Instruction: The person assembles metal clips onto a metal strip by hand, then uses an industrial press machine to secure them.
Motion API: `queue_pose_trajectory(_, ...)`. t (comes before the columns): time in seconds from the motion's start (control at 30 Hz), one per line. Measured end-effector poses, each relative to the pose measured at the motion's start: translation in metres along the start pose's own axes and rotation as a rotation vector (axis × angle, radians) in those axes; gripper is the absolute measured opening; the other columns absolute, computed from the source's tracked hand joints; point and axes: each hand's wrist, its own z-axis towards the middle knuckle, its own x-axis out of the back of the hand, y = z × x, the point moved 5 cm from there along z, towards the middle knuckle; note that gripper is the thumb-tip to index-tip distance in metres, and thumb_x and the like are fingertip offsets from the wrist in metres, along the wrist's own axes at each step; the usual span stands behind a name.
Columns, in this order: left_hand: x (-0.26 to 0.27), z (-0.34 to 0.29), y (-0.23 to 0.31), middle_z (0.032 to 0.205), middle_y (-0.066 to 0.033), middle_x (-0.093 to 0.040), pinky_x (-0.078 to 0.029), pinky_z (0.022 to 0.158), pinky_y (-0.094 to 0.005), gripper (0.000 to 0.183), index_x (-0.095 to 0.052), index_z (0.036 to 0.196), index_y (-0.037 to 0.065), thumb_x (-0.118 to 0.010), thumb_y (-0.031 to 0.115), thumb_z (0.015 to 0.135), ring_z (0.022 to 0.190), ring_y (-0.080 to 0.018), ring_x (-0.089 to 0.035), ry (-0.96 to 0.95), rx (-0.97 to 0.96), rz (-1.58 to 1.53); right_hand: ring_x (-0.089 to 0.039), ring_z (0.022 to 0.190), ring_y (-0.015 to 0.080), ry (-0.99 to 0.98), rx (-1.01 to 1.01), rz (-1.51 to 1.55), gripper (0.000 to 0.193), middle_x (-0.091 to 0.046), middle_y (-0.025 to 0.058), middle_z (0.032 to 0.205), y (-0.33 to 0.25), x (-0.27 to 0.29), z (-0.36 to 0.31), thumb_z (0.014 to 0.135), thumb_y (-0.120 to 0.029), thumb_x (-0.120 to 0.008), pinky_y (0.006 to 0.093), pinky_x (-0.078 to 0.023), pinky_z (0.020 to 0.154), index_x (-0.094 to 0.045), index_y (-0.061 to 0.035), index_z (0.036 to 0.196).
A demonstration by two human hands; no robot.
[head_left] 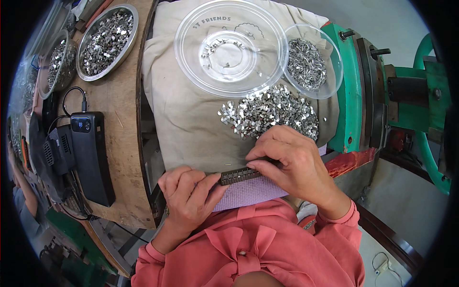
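I log: left hand (189, 191) and right hand (291, 160), fingers pinching dark narrow metal strip (239, 175), partly loaded; heap of small silvery metal pieces (270, 112) remains far side.

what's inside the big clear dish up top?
The big clear dish holds almost nothing: one or two small metal bits. Beige cloth shows through it; nothing hidden.

Single head-worn fisheye view, looked steeply down from above the person's chest, close in. Tabletop (119, 143) ran left, green machine (354, 95) sat right, hands landed near the lower centre. Edges bent toward the rim.
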Motion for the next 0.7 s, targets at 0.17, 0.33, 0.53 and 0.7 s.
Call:
queue_pose_trajectory(0.17,-0.001,-0.008,0.006,0.089,0.0020,-0.058,-0.036,0.085,-0.0371,0.029,-0.073,0.089,0.014,-0.087,0.025,0.066,0.092,-0.0202,-0.056,0.023,-0.002,0.016,-0.064,0.081,0.0269,-0.054,0.098,-0.107,0.013,-0.062,0.0054,0.083,-0.010,-0.019,0.014,0.075,-0.010,-0.078,0.0376,-0.053,0.070,-0.070,-0.0071,0.085)
queue_pose_trajectory(0.33,-0.001,-0.008,0.003,0.088,0.0020,-0.058,-0.036,0.085,-0.0369,0.028,-0.073,0.089,0.014,-0.086,0.025,0.068,0.092,-0.0193,-0.056,0.022,-0.001,0.000,-0.063,0.079,0.0270,-0.143,0.128,-0.219,0.010,-0.059,0.0062,0.080,-0.010,-0.033,0.021,0.077,-0.010,-0.075,0.0394,-0.053,0.068,-0.070,-0.0063,0.085)
queue_pose_trajectory(0.53,0.004,0.000,0.002,0.091,0.0021,-0.060,-0.037,0.086,-0.0372,0.026,-0.074,0.090,0.013,-0.085,0.024,0.068,0.094,-0.0193,-0.056,-0.022,-0.036,-0.011,-0.064,0.076,0.0275,-0.133,0.082,-0.149,0.008,-0.062,0.0073,0.079,-0.004,-0.024,0.018,0.079,-0.008,-0.073,0.0383,-0.053,0.067,-0.069,-0.0040,0.085)
queue_pose_trajectory(0.7,0.007,0.016,-0.005,0.094,0.0014,-0.060,-0.037,0.088,-0.0384,0.029,-0.072,0.091,0.013,-0.085,0.023,0.067,0.098,-0.0209,-0.057,-0.098,-0.034,-0.020,-0.067,0.065,0.0274,-0.003,-0.151,0.168,0.012,-0.068,0.0115,0.080,0.005,0.006,0.009,0.081,-0.003,-0.071,0.0348,-0.052,0.059,-0.065,0.0009,0.090)
